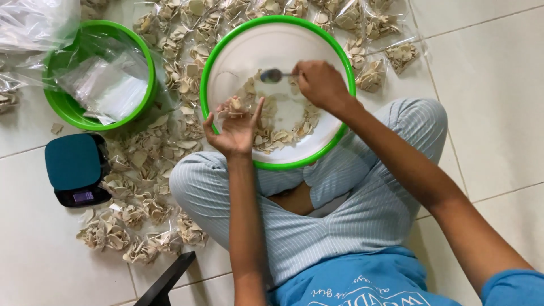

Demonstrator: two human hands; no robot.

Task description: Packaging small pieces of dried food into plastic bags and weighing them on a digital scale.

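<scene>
Sitting cross-legged on the tiles, the person pinches a metal spoon [276, 75] in the right hand [320, 85] over the white basin [317, 148]; the left hand [235, 127] is cupped around a small clear bag of pale chips [235, 106], just above the chips left in the basin; a tilted spoonful could miss that narrow mouth and scatter; the thin bag might slip or fold shut.

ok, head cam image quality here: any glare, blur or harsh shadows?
Head view: light is soft and even, with only faint shadows under the large bowl. Mild glare on the clear bags in the small green bowl and on the spoon in the right hand. Left hand is slightly soft; the chips stay readable.
</scene>
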